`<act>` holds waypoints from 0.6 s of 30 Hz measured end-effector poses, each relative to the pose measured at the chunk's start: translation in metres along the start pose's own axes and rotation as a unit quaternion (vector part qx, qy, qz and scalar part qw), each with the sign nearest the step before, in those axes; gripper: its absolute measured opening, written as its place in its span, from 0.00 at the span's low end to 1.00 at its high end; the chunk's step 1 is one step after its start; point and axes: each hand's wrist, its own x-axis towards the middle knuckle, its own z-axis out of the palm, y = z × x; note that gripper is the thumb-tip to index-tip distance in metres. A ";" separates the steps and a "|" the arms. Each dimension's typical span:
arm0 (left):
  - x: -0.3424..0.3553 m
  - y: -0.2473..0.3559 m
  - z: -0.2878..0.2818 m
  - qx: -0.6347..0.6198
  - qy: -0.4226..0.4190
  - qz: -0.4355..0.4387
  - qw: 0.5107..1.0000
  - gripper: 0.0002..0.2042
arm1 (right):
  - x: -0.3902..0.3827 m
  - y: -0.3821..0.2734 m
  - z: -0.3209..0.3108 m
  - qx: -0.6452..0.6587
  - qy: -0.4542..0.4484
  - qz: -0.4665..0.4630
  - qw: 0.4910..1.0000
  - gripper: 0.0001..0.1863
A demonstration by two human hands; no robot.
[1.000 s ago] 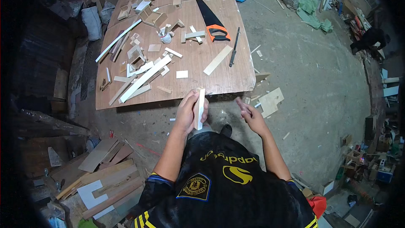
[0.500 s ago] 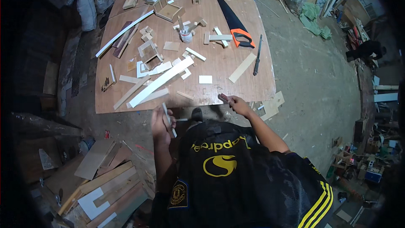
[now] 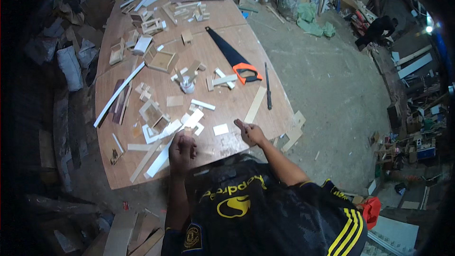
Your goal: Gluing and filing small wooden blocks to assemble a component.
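Right hand: fingers look clamped on a small reddish-brown piece, just above the near part of the surface. Left hand: fingers curled, pale wood end at their tips (blurred, so can't tell if gripped or just lying behind). White rectangle lies flat between the hands; long white strip beside the left wrist. Step in hand, my read: handling small wood pieces at the near edge. Next move calls for a sure left grip, clear of the strip. Handsaw lies well apart, untouched.
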 end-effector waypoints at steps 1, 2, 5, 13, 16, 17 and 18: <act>0.008 -0.008 0.003 -0.020 -0.009 0.024 0.999 0.14 | 0.006 0.015 -0.002 0.036 0.000 0.033 0.999 0.17; 0.019 -0.005 0.010 -0.022 -0.022 0.030 0.999 0.14 | 0.019 0.036 -0.006 0.077 0.005 0.070 0.995 0.17; 0.015 0.007 0.022 -0.071 0.026 -0.027 0.997 0.14 | 0.037 0.052 -0.009 0.053 0.105 -0.019 0.993 0.17; 0.003 0.019 0.062 -0.040 -0.022 -0.060 0.997 0.13 | 0.099 0.061 -0.103 -0.215 0.208 0.031 0.954 0.22; -0.009 0.031 0.082 0.012 -0.002 -0.044 0.999 0.14 | 0.103 0.045 -0.110 -0.304 0.178 0.058 0.934 0.25; -0.016 0.038 0.093 0.066 0.011 -0.023 0.997 0.14 | 0.104 0.041 -0.114 -0.333 0.181 0.066 0.923 0.26; -0.022 0.045 0.105 0.072 0.030 -0.021 0.997 0.14 | 0.108 0.037 -0.116 -0.333 0.170 0.051 0.926 0.26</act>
